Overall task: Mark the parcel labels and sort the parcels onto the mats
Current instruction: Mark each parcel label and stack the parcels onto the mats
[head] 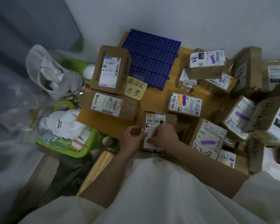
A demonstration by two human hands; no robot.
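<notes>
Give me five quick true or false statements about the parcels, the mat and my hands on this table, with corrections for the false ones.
1. Both hands, left hand and right hand, are on the small brown cardboard parcel at the table's near edge. True.
2. The blue perforated plastic mat has three parcels stacked on it. False: none lies on its visible surface.
3. A yellow handwritten sticky note lies at the mat's near corner. True.
4. The green plastic tray sits right of the table. False: it is left.
5. The parcel with the orange and purple marks lies right of the note. True.
</notes>
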